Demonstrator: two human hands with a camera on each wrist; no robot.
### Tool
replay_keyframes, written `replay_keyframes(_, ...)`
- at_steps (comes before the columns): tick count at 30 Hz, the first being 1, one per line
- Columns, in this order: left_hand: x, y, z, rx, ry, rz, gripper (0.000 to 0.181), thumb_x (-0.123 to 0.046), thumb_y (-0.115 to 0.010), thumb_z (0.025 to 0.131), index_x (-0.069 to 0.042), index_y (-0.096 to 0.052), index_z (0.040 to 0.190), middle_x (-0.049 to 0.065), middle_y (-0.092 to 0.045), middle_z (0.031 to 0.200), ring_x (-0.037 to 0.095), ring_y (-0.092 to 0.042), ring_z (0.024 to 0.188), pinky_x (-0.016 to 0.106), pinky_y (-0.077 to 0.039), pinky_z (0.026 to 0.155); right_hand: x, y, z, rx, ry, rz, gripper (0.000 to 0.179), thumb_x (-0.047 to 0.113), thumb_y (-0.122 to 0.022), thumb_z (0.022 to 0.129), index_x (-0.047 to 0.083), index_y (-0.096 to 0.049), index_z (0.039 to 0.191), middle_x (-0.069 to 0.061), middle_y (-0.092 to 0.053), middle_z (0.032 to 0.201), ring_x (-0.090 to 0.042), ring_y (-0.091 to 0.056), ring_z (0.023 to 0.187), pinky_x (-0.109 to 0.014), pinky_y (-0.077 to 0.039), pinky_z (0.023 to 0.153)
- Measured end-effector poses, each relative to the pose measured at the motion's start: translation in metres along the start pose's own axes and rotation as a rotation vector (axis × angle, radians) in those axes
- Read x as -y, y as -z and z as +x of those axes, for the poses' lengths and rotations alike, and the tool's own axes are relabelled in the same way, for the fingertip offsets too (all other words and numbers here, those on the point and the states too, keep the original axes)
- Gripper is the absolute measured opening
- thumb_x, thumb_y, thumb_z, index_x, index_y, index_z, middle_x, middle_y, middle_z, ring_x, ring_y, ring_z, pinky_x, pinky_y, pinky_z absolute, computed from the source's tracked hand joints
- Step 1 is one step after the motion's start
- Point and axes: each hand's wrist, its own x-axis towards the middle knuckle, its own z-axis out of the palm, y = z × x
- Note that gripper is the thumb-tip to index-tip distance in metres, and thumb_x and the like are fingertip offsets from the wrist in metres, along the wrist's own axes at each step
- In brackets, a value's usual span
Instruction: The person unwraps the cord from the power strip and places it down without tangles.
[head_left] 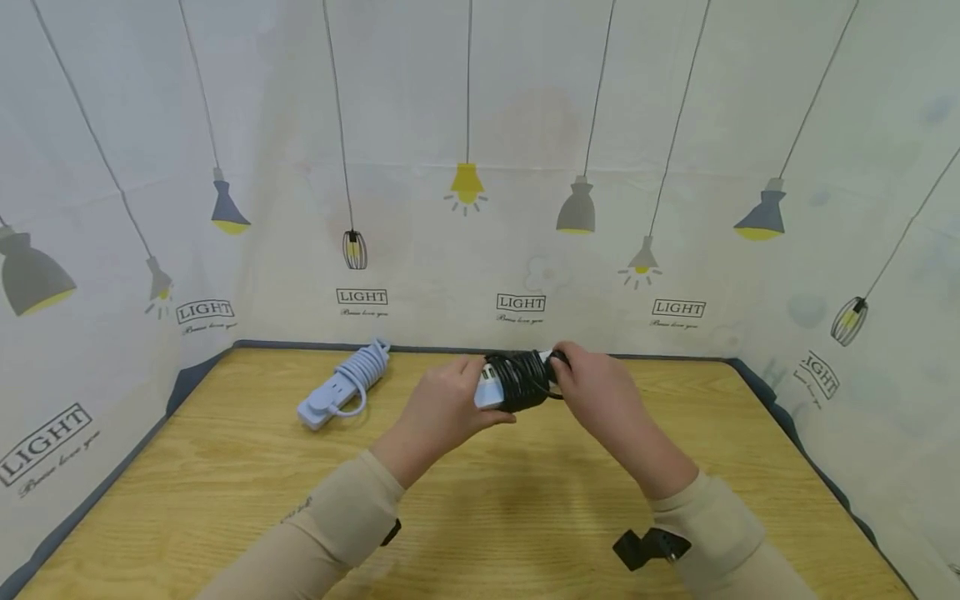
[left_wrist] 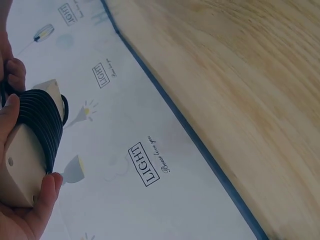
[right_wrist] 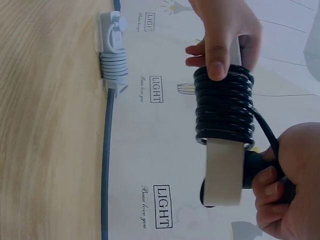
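The left hand (head_left: 444, 403) is gripping a likely stiff, oblong white plastic power strip (head_left: 490, 397) by its left end, the right hand (head_left: 604, 390) clutching its black plug (right_wrist: 253, 169).

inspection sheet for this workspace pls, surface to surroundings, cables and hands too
Surface: wood-grain table
Job's things: power strip, held above the table; second power strip, white, lying at the far left
Clutter: nothing seen besides the strips
Left hand: grips one end of the held strip
Right hand: fingers curled round what looks like its plug
Cables: black cord wound round the held strip; white cord round the other
Surroundings: pale backdrop with printed lamps
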Motion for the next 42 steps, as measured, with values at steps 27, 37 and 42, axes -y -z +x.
replay_keyframes(27,-0.008,0.002,-0.001,-0.01,0.059,-0.02,0.077,-0.053,-0.085,0.066,0.008,-0.064,0.108,0.015,-0.066,0.088,0.026,-0.065,0.067,0.036,-0.055,0.057,-0.004,-0.001,0.0,-0.222,0.179,-0.061,0.016,0.013,-0.059,0.098,0.0,-0.066,0.102,-0.008,-0.062,0.066,-0.014,-0.048,0.046,-0.033,-0.043,0.047)
replay_keyframes(37,-0.012,0.003,0.002,0.041,0.148,-0.053,0.067,-0.051,-0.085,0.066,0.003,-0.064,0.098,0.008,-0.061,0.079,0.022,-0.062,0.063,0.036,-0.053,0.056,-0.007,-0.009,0.002,-0.275,0.196,-0.076,0.014,0.013,-0.061,0.096,0.0,-0.066,0.099,-0.01,-0.065,0.07,-0.018,-0.054,0.049,-0.035,-0.046,0.046)
replay_keyframes(42,-0.012,0.005,0.003,0.064,0.149,-0.066,0.076,-0.05,-0.086,0.066,0.008,-0.063,0.11,0.015,-0.066,0.091,0.028,-0.066,0.073,0.039,-0.055,0.062,-0.007,-0.008,0.004,-0.242,0.182,-0.064,0.016,0.014,-0.06,0.097,0.0,-0.067,0.101,-0.01,-0.065,0.071,-0.016,-0.052,0.048,-0.033,-0.046,0.048)
